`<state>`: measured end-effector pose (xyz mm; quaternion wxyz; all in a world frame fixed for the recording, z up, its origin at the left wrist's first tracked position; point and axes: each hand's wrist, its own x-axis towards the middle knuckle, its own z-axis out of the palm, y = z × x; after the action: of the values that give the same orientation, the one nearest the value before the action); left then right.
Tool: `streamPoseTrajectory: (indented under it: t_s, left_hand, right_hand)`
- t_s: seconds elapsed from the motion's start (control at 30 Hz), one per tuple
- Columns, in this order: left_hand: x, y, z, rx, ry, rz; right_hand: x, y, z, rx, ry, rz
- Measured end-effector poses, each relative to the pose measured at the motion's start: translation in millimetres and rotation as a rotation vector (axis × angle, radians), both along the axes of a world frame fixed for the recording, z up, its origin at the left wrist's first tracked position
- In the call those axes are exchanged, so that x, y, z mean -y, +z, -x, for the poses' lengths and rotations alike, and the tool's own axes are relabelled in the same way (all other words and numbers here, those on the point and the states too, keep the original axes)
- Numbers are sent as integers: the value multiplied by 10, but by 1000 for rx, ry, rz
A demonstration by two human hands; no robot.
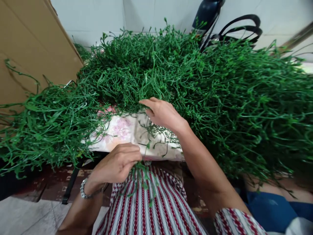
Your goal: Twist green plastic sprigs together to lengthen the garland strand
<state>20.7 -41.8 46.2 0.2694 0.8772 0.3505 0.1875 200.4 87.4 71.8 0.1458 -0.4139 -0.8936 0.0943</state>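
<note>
My left hand point(121, 162) is closed in front of my lap around a small bunch of thin green stems point(145, 184), which hang down over my striped clothing. The stems have small bud-like tips and look like artificial plant sprigs. Out over the near edge of a big heap of the same stems point(151, 68), my right hand point(163, 114) has its index finger stretched forward and apart from the thumb; nothing shows in its grasp. Below it, a flower-patterned white cover point(119, 130) lies on the work surface with several loose stems scattered on it.
Another pile of green stems point(56, 124) lies at the left, beside a tall cardboard box point(36, 42). More stems point(249, 114) fill the right side. Behind the heap stand a dark bottle point(207, 14) and black straps point(244, 29) against the white wall point(146, 16).
</note>
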Motion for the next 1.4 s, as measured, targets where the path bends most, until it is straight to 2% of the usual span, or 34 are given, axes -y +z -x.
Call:
streamPoseTrajectory:
  t_s: [0.1, 0.2, 0.27, 0.33, 0.5, 0.63, 0.73, 0.83, 1.0, 1.07, 1.17, 1.3, 1.37, 1.4]
  left_hand:
    - [81, 70, 167, -23, -28, 62]
    - [151, 120, 351, 38, -102, 157]
    - [188, 155, 440, 94, -50, 181]
    - [201, 183, 482, 137, 61, 166]
    - [120, 173, 451, 217, 152, 106]
    - [61, 121, 450, 226, 228, 62]
    - [52, 86, 464, 228, 249, 72]
    - [38, 39, 460, 337, 323, 55]
    - [-62, -20, 409, 675, 570, 10]
    - [-115, 3, 360, 766, 569, -21]
    - [-154, 109, 286, 866, 557, -111]
    - [-105, 299, 331, 903, 718, -259]
    - [-68, 354, 424, 812, 810, -219]
    - [-52, 365, 477, 870, 903, -238]
  right_hand:
    - [-164, -148, 48, 96, -151, -23]
    - [-223, -234, 27, 130, -202, -56]
    - [-222, -241, 14, 116, -205, -54]
    - [-181, -218, 3, 93, -193, -40]
    - [98, -154, -165, 10, -67, -82]
    - [407, -209, -381, -130, 37, -122]
    - [594, -299, -429, -174, 210, -34]
    - [690, -363, -450, -157, 355, 114]
    - [753, -373, -568, -373, 302, 185]
    - [775, -425, -527, -287, 317, 191]
    - [775, -586, -358, -119, 227, 150]
    - [708, -756, -244, -49, 127, 59]
    - [677, -774, -283, -57, 74, 45]
    - [667, -773, -315, -74, 38, 40]
